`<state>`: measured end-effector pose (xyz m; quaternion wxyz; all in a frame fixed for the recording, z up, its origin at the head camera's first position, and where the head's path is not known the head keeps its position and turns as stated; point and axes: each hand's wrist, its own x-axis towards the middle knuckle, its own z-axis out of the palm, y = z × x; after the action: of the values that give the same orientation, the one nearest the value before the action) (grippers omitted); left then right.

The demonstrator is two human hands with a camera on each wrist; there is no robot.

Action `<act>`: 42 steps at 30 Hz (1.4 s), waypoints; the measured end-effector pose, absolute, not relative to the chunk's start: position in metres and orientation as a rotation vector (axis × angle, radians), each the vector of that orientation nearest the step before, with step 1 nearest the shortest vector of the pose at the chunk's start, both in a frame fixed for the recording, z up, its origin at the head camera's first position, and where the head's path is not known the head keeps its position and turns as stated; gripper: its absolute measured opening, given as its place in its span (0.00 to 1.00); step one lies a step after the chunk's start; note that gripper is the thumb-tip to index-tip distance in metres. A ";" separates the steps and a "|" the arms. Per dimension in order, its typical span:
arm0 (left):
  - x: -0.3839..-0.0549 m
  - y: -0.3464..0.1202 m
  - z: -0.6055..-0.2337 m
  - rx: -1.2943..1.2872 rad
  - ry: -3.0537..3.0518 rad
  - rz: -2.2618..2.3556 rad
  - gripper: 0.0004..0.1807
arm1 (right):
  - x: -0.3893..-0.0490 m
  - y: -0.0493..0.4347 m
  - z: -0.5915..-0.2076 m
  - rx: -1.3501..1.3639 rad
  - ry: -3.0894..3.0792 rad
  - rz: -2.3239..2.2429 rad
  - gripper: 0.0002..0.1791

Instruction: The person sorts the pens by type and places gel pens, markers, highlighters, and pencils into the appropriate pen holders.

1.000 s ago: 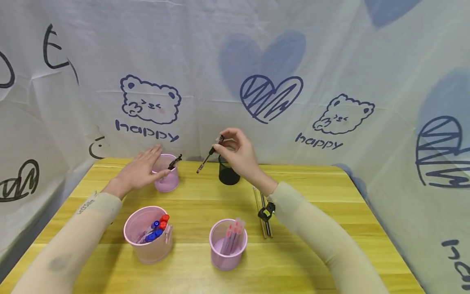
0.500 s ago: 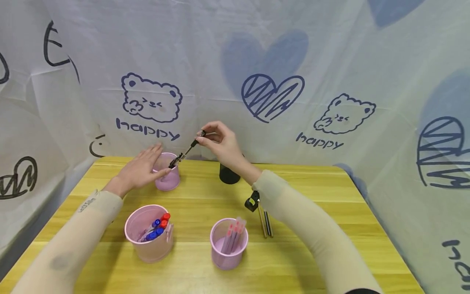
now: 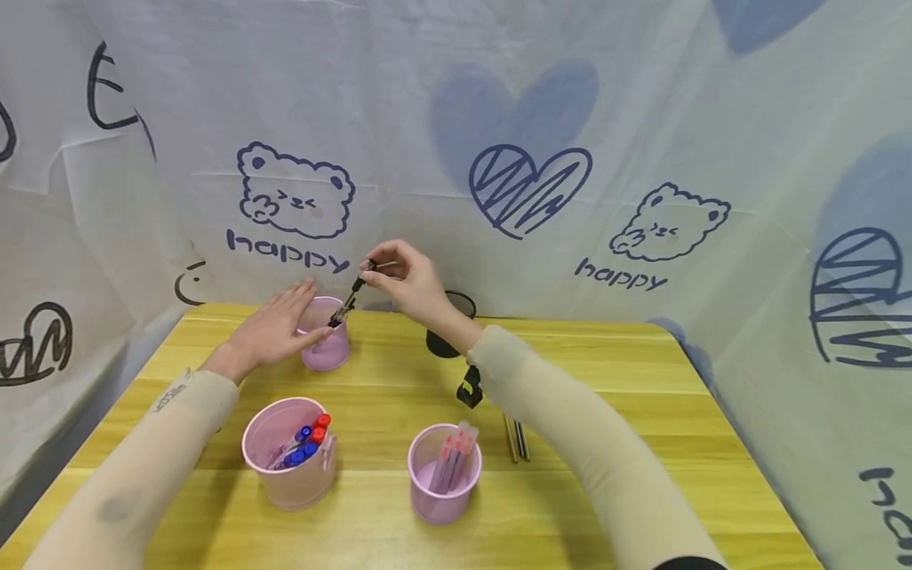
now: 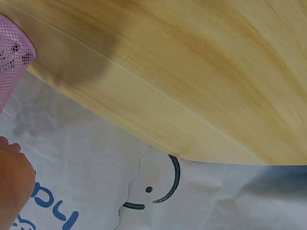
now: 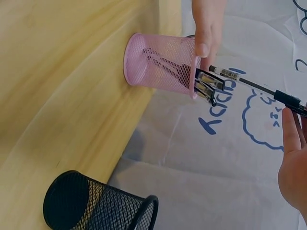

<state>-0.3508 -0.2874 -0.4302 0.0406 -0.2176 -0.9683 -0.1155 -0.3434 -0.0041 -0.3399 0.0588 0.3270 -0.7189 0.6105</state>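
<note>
My left hand [image 3: 274, 324] lies with fingers stretched out at the pink mesh cup [image 3: 325, 354] at the back left, its thumb along the near rim. Several black-and-clear pens [image 5: 207, 87] lean inside that cup, their ends sticking out over the rim. My right hand [image 3: 409, 279] pinches a slim pen [image 5: 287, 99] by its black section between thumb and fingers. The pen slants down, its labelled end close to the cup's mouth and the pens there. In the left wrist view, only part of the cup [image 4: 12, 60] and part of the hand [image 4: 14, 184] show.
A black mesh cup [image 3: 443, 344] stands behind the right forearm. In front are a larger pink bucket [image 3: 295, 483] with blue- and red-capped pens and a pink cup [image 3: 438, 507] with pink-tipped pens. Thin sticks [image 3: 518, 439] lie on the wooden table [image 3: 606, 372].
My right hand has carried the pen leftward from in front of the black cup to the pink cup's mouth. My left hand stays at the pink cup.
</note>
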 end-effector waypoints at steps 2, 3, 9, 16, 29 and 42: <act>-0.351 -0.287 -0.429 -0.664 -2.971 -0.353 0.55 | -0.343 -0.007 -0.341 0.985 -2.207 1.829 0.13; -0.351 -0.287 -0.429 -0.662 -2.973 -0.353 0.55 | -0.344 -0.009 -0.341 0.984 -2.219 1.820 0.13; -0.351 -0.288 -0.430 -0.659 -2.962 -0.360 0.55 | -0.345 -0.021 -0.347 0.989 -2.281 1.797 0.13; -0.351 -0.288 -0.430 -0.656 -2.981 -0.364 0.55 | -0.347 -0.030 -0.355 0.973 -2.354 1.733 0.11; -0.350 -0.288 -0.431 -0.651 -2.973 -0.379 0.56 | -0.346 -0.036 -0.366 1.016 -2.565 1.470 0.09; -0.351 -0.287 -0.431 -0.653 -2.954 -0.364 0.55 | -0.347 -0.038 -0.372 1.066 -2.702 1.238 0.12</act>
<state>-0.3509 -0.2871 -0.4312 0.0471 -0.2140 -0.9684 -0.1192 -0.3474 -0.0384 -0.3715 -0.0079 0.3375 -0.8557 0.3922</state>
